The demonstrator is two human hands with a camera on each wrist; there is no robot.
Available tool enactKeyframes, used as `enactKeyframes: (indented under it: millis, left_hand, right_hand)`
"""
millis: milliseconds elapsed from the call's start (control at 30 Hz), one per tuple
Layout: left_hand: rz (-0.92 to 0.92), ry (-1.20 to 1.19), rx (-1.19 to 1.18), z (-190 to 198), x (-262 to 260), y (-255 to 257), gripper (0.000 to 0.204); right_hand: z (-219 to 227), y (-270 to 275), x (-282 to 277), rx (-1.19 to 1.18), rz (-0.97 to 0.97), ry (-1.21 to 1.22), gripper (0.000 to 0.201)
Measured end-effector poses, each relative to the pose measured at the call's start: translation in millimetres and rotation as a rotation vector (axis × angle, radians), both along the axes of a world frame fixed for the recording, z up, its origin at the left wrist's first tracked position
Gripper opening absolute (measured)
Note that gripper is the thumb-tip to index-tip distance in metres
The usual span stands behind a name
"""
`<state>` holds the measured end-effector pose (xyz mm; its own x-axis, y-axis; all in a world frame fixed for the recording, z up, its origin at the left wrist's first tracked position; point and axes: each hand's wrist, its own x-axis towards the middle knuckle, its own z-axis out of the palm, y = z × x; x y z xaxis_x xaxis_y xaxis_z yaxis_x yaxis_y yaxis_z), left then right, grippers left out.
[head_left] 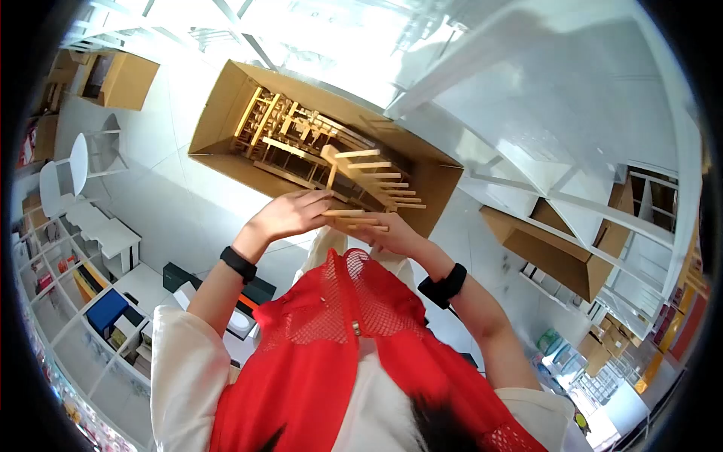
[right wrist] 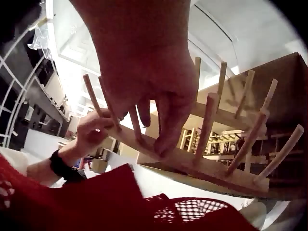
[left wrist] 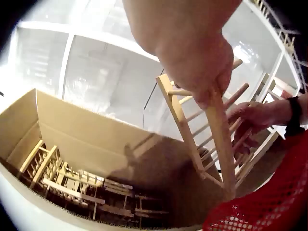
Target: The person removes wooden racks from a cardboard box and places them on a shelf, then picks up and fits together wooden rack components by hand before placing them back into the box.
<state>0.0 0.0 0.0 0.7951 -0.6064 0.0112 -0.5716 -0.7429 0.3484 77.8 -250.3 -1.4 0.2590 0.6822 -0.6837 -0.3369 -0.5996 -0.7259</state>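
A light wooden peg rack (head_left: 367, 181), two bars joined by a crosspiece with a row of round pegs sticking out, is held up over the near side of an open cardboard box. My left hand (head_left: 290, 215) grips one end of the near bar; in the left wrist view the fingers wrap the bar's top. Farther along the same bar, my right hand (head_left: 395, 235) holds on, its fingers reaching between pegs in the right wrist view (right wrist: 168, 120). Inside the box (head_left: 260, 175) lie several similar wooden racks (left wrist: 67, 185).
Another open cardboard box (head_left: 546, 252) stands at the right under a white frame, and a third box (head_left: 129, 81) at the far left. A white chair (head_left: 66, 169) and white shelves (head_left: 79, 324) with folders are on the left. A glass-like panel rises behind the box.
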Motion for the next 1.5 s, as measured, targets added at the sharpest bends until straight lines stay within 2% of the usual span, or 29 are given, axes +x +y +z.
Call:
enactKeyframes:
  millis: [33, 67, 100, 167, 200, 300, 400, 500, 533, 667, 733, 833, 1000, 1067, 1167, 1233, 1300, 1333, 1367, 1433, 1500]
  left_hand:
    - [0.038, 0.031, -0.074, -5, -2, -15, 0.027]
    - [0.193, 0.075, -0.243, -5, -3, -33, 0.027]
    - [0.208, 0.027, -0.125, -44, 23, 48, 0.029]
    - [0.308, 0.039, -0.041, -60, 19, 45, 0.033]
    - [0.411, 0.080, -0.095, -71, 12, 47, 0.035]
    - [0.693, 0.226, -0.183, -97, -21, 69, 0.041]
    - [0.803, 0.349, -0.084, -121, -62, 87, 0.039]
    - [0.846, 0.433, -0.054, -136, -105, 94, 0.034]
    - [0.856, 0.443, -0.038, -137, -116, 95, 0.034]
    - [0.912, 0.557, 0.074, -148, -152, 99, 0.036]
    - [0.952, 0.591, 0.072, -151, -154, 97, 0.037]
    - [0.933, 0.591, 0.055, -156, -153, 95, 0.038]
    - [0.826, 0.493, 0.003, -155, -106, 94, 0.038]
    - [0.815, 0.450, -0.045, -144, -75, 90, 0.037]
    - [0.761, 0.347, -0.072, -117, -40, 84, 0.038]
    - [0.707, 0.281, -0.048, -96, -25, 83, 0.038]
    - [0.656, 0.203, -0.021, -75, -18, 86, 0.039]
    - [0.633, 0.169, -0.047, -64, -16, 89, 0.039]
    - [0.626, 0.155, -0.029, -51, -16, 91, 0.038]
    - [0.605, 0.113, -0.002, -25, -10, 95, 0.036]
    - [0.597, 0.040, 0.000, 4, -6, 96, 0.037]
  right_hand:
    - [-2, -14, -7, -0.010, -0.019, -0.051, 0.031]
    - [-3, -26, -14, -0.020, -0.040, -0.100, 0.028]
    - [-77, 55, 8, 0.023, -0.049, -0.194, 0.028]
    - [-117, 54, 12, -0.131, -0.047, -0.350, 0.029]
    - [-138, 56, 16, -0.201, 0.036, -0.506, 0.032]
    - [-246, 61, 16, -0.337, 0.084, -0.544, 0.033]
    - [-365, 51, 13, -0.421, 0.266, -0.365, 0.039]
    - [-411, 53, 3, -0.546, 0.379, -0.117, 0.038]
    - [-451, 41, -10, -0.581, 0.409, -0.020, 0.043]
    - [-495, 25, -25, -0.674, 0.538, 0.008, 0.052]
    - [-494, 19, -26, -0.712, 0.596, -0.016, 0.057]
    - [-464, 23, -6, -0.783, 0.789, 0.173, 0.065]
    - [-494, -22, -7, -0.670, 0.601, 0.068, 0.065]
    - [-433, -9, 23, -0.707, 0.519, 0.127, 0.062]
    - [-383, -14, 45, -0.622, 0.384, 0.149, 0.059]
    - [-356, -30, 49, -0.511, 0.371, 0.028, 0.058]
    - [-315, -41, 50, -0.488, 0.270, 0.009, 0.055]
    - [-296, -47, 50, -0.485, 0.292, -0.081, 0.055]
    - [-280, -59, 44, -0.490, 0.314, -0.166, 0.054]
    - [-275, -94, 26, -0.451, 0.238, -0.255, 0.054]
    - [-239, -116, 10, -0.483, 0.270, -0.393, 0.055]
